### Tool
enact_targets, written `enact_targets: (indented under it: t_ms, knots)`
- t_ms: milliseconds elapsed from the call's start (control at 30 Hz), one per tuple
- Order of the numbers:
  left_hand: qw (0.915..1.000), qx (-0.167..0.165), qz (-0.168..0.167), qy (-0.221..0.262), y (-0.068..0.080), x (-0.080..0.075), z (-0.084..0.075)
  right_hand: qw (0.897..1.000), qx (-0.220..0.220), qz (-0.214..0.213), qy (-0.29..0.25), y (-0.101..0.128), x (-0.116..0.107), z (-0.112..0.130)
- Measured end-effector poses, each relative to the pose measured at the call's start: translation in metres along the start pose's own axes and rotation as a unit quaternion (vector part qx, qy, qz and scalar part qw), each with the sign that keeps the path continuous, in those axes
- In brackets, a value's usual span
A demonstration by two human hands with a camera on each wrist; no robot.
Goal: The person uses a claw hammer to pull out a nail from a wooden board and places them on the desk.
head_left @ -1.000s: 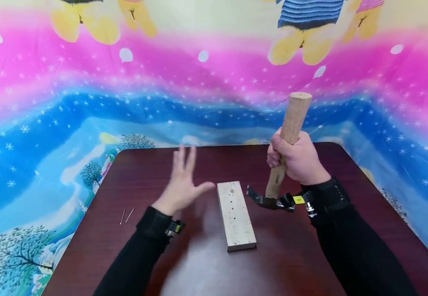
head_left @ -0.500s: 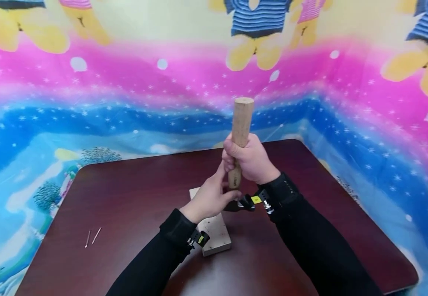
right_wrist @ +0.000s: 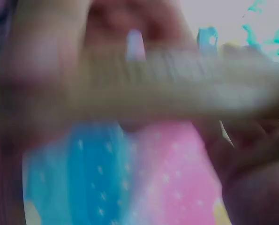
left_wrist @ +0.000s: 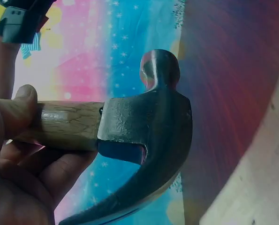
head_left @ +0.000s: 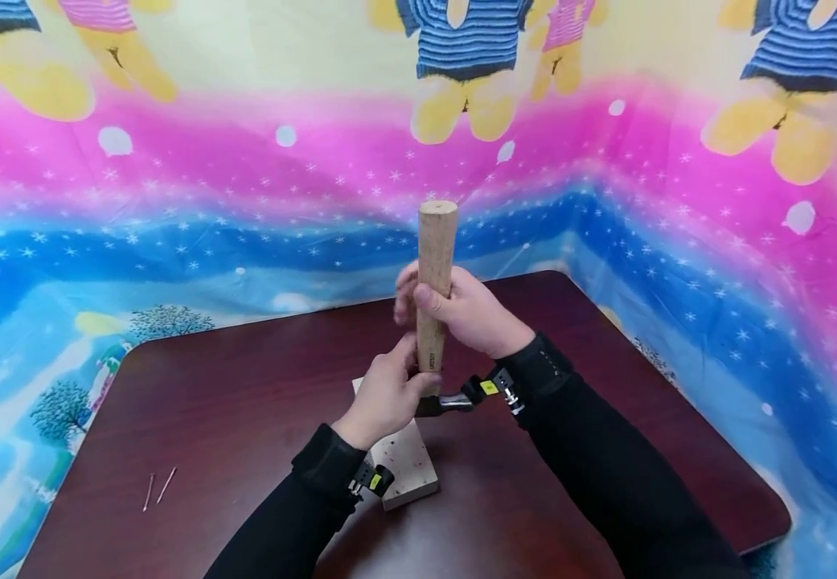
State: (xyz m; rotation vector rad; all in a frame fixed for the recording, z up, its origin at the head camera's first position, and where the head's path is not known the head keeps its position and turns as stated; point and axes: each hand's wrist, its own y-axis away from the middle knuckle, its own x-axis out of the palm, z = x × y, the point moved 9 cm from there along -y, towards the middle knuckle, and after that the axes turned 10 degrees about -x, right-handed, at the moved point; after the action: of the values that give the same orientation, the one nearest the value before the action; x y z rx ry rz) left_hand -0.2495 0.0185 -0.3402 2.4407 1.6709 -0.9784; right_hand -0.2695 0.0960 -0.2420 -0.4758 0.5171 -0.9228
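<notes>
Hammer with a pale round wooden handle and dark steel claw head (head_left: pixel 434 322): it stands nearly upright, head down, over the near-left part of the dark red-brown worktop (head_left: pixel 244 378), just above a pale rectangular wood block (head_left: pixel 407 470). Both hands are clamped on it. The right hand (head_left: pixel 470 312) wraps the middle of the handle; the left hand (head_left: pixel 387 394) curls round the handle just by the head (left_wrist: pixel 151 126) (thumb on the wood in the left wrist view). It looks top-heavy at the steel end, stiff, with dry wood giving a sure grip; holding close to the head tames the weight. Two thin nails (head_left: pixel 157 487) lie well apart to the left.
</notes>
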Motion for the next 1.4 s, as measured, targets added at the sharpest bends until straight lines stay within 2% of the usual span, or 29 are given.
enact_targets:
  t_ms: [100,233,300,367,433,500,600,767,900,1000,1067,1233,1400]
  knots:
    - [0.9997,-0.023,-0.003,0.005,0.003,-0.002,0.01,0.998,0.004,0.043,0.035,0.002,-0.004,0.007]
    - [0.9989,-0.046,-0.007,0.007,0.008,-0.005,0.021,0.996,0.012,0.061,0.062,0.005,-0.015,0.013]
    - [0.9986,-0.051,-0.008,0.008,0.011,-0.008,0.023,0.992,0.024,0.058,0.109,0.007,-0.025,0.011]
    - [0.9981,-0.059,-0.006,0.015,0.014,-0.01,0.024,0.981,0.045,0.042,0.183,0.01,-0.041,0.004]
    - [0.9976,-0.066,-0.005,0.023,0.018,-0.015,0.026,0.958,0.074,0.024,0.277,0.014,-0.062,-0.006]
    - [0.9967,-0.075,-0.01,0.028,0.024,-0.023,0.028,0.926,0.111,0.011,0.361,0.017,-0.083,-0.017]
    - [0.9956,-0.087,-0.018,0.029,0.031,-0.036,0.032,0.882,0.157,0.006,0.445,0.021,-0.107,-0.028]
    - [0.9928,-0.118,-0.02,0.012,0.047,-0.059,0.045,0.838,0.196,0.019,0.508,0.022,-0.134,-0.041]
    - [0.9859,-0.167,-0.007,0.013,0.062,-0.072,0.061,0.788,0.241,0.037,0.565,0.031,-0.162,-0.059]
    - [0.9794,-0.201,0.001,0.021,0.076,-0.085,0.073,0.759,0.274,0.053,0.589,0.038,-0.176,-0.073]
    - [0.9753,-0.219,0.004,0.028,0.085,-0.092,0.08,0.755,0.287,0.058,0.587,0.043,-0.182,-0.08]
    - [0.9623,-0.26,0.011,0.079,0.106,-0.104,0.097,0.761,0.295,0.069,0.574,0.051,-0.185,-0.095]
    - [0.9515,-0.276,0.021,0.134,0.128,-0.11,0.111,0.763,0.295,0.074,0.57,0.052,-0.18,-0.103]
